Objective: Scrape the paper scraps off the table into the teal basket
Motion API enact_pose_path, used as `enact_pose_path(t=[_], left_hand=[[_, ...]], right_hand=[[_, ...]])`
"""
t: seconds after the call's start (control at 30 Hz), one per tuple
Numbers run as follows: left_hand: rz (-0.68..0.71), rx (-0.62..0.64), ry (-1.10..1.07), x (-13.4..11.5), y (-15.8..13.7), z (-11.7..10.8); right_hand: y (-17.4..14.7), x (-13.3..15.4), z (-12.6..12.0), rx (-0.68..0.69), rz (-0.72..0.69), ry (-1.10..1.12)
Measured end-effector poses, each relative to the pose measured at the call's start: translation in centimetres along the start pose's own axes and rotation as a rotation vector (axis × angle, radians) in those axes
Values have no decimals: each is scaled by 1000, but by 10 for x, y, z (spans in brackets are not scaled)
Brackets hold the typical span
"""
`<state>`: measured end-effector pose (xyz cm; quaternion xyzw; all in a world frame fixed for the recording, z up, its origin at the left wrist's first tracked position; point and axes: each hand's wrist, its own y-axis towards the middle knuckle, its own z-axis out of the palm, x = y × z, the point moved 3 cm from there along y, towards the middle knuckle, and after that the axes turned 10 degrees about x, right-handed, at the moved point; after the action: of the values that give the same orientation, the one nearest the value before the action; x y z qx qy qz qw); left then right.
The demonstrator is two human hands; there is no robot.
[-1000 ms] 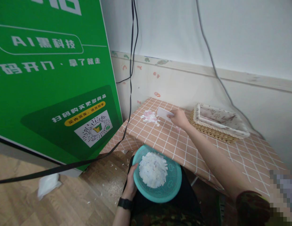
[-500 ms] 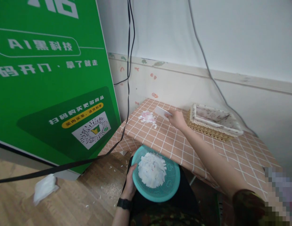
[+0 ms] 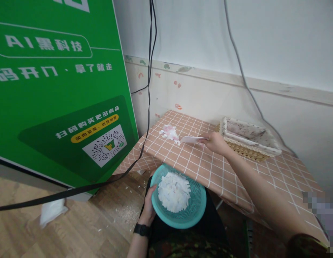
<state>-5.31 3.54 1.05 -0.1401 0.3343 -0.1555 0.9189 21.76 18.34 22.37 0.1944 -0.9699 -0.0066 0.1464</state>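
Note:
My left hand (image 3: 149,204) grips the left rim of a teal plastic basket (image 3: 197,202), which rests on my lap under the table's front edge. A heap of white paper scraps (image 3: 174,191) lies inside it. Over the table, my right hand (image 3: 215,142) pinches a flat white card (image 3: 191,139) by its right end. Just left of the card is a small pile of white and pink paper scraps (image 3: 169,132) on the checked tablecloth (image 3: 206,168). Whether the card touches the cloth I cannot tell.
A wicker basket with a cloth lining (image 3: 248,150) stands at the table's back right. On the left rises a tall green cabinet (image 3: 61,82). A black strap (image 3: 123,176) hangs across its front. A white plastic bag (image 3: 52,211) and stray scraps lie on the floor.
My right hand has drawn the card rightward and toward me, and the card now lies flatter. The left hand still holds the teal basket. My view has shifted slightly.

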Motion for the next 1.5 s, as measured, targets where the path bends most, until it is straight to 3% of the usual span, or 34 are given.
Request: enact_pose_path(t=[0.23, 0.53, 0.67, 0.83, 1.03, 1.2, 1.33, 1.5], left_hand=[[25, 5, -2, -2, -2, 3], [42, -29, 2, 0, -1, -2], [31, -13, 2, 0, -1, -1], [37, -28, 2, -1, -1, 0], [22, 10, -17, 1, 0, 0], [11, -29, -12, 1, -1, 0], [21, -21, -11, -1, -2, 1], [31, -8, 0, -1, -2, 1]], right_hand=[[-6, 5, 10, -77, -12, 28], [-7, 1, -3, -5, -22, 107], [6, 15, 2, -29, -50, 110], [18, 28, 2, 56, -100, 10], [9, 13, -21, 84, -53, -193], [12, 7, -12, 24, -44, -64], [25, 10, 1, 69, -90, 13], [35, 9, -20, 171, -85, -47]])
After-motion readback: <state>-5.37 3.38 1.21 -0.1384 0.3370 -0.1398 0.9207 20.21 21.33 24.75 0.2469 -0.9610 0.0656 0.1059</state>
